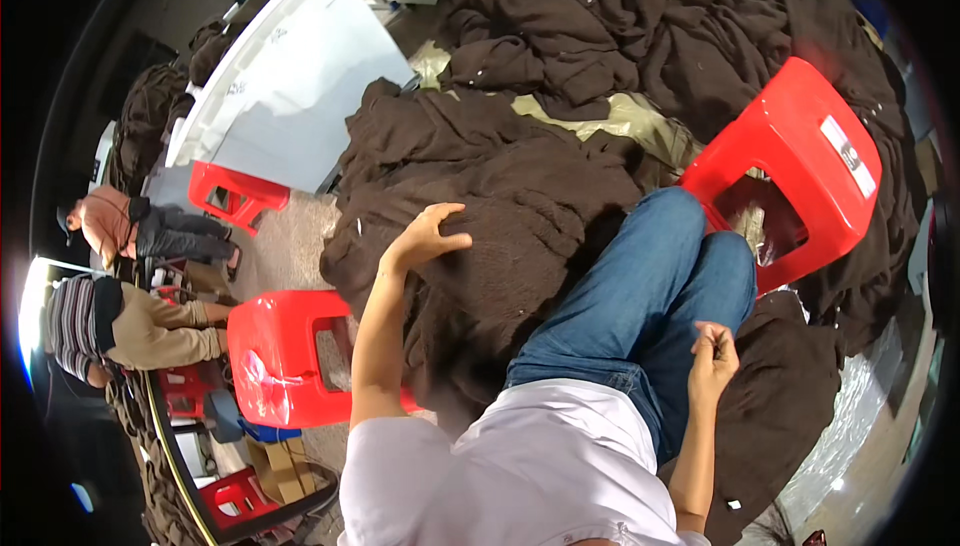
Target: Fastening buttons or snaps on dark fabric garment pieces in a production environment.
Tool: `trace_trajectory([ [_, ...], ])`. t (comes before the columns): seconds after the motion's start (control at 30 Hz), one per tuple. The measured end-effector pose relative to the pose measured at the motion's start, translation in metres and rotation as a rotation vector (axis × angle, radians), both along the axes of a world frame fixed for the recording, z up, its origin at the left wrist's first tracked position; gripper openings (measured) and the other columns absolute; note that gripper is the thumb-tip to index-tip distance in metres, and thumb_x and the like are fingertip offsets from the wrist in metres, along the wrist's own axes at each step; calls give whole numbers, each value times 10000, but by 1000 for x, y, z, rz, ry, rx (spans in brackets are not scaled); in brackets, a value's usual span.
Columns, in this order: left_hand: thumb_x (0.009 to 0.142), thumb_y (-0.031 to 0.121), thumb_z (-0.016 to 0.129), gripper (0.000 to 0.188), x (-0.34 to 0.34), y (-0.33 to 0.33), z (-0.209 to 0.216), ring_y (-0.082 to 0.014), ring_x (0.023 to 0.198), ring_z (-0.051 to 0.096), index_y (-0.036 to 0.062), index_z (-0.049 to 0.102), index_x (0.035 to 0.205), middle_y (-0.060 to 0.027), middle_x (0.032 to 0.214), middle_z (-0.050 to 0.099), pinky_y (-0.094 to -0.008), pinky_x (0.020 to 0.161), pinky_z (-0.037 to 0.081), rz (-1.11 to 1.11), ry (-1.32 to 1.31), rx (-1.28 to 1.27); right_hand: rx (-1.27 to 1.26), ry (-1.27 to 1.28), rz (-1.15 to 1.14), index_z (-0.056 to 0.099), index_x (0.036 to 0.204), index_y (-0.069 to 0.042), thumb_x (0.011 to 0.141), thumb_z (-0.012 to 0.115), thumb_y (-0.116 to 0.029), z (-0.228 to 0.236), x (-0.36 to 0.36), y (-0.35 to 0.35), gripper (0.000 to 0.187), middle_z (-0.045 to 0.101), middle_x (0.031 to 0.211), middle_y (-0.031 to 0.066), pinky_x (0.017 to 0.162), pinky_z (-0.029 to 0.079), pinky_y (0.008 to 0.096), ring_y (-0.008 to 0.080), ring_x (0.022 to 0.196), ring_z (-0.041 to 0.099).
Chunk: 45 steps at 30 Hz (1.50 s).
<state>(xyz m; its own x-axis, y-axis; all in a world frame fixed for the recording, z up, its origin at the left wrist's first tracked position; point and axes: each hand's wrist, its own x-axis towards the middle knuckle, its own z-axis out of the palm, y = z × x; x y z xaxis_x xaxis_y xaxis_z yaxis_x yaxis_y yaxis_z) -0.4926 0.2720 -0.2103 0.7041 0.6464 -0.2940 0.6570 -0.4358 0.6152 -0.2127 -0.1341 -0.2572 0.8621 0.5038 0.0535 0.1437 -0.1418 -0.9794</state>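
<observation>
My left hand (428, 238) reaches over a heap of dark brown fabric (500, 176). Its thumb and fingers are apart, with nothing between them; whether it touches the cloth I cannot tell. Beside my bent knees in blue jeans (620, 286), my right hand (714, 358) is raised with its fingers curled together. Anything in that pinch is too small to make out. More brown fabric (780, 396) lies to the right of this hand, with a small white tag (734, 504) on it.
A red plastic stool (800, 146) stands beyond my knees; another red stool (270, 356) is at my left. A white table (290, 66) stands at far left. Brown fabric piles (640, 16) spread across the back. Two people (130, 226) bend over at the left edge, near cardboard boxes (285, 466).
</observation>
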Motion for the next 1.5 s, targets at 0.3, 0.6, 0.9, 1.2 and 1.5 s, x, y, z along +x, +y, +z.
trace_trajectory([
  [0.3, 759, 178, 797, 385, -89, -33, -27, -202, 837, 663, -27, 666, 1057, -125, 955, 702, -326, 765, 519, 330, 2, 141, -23, 98, 396, 666, 886, 13, 953, 593, -101, -3, -65, 53, 150, 532, 640, -32, 522, 360, 205, 31, 567, 451],
  [0.6, 830, -49, 644, 155, 67, -150, 57, -83, 839, 602, -24, 614, 980, -55, 866, 657, -253, 740, 492, 29, -749, -210, 185, 236, 469, 270, 1500, -119, 650, 884, -161, 58, -71, 80, 1050, 489, 1386, 136, 700, 446, 188, 82, 838, 553],
  [0.9, 733, 20, 730, 235, 94, -174, 67, -301, 939, 626, 19, 615, 937, -120, 970, 640, -385, 808, 494, -215, -907, -133, 268, 128, 273, 609, 1134, 18, 816, 609, 9, 13, -44, 115, 317, 659, 1092, 117, 850, 509, 302, 187, 964, 635],
  [1.2, 666, 8, 669, 649, -17, -42, -63, -395, 1405, 258, 167, 530, 1280, -144, 1464, 376, -664, 1109, 151, 620, 3, 861, 592, 149, -267, 581, 1168, 31, 898, 540, -17, 70, 84, 37, 277, 643, 1111, 147, 846, 557, 355, 251, 980, 654],
  [1.5, 699, 40, 700, 327, 57, -42, 86, -279, 795, 678, 3, 629, 1015, -192, 864, 675, -348, 741, 515, -58, -204, 110, 548, -192, -676, 622, 887, 17, 852, 544, -7, 77, 233, -75, 89, 599, 767, 40, 515, 467, 287, 126, 567, 533],
])
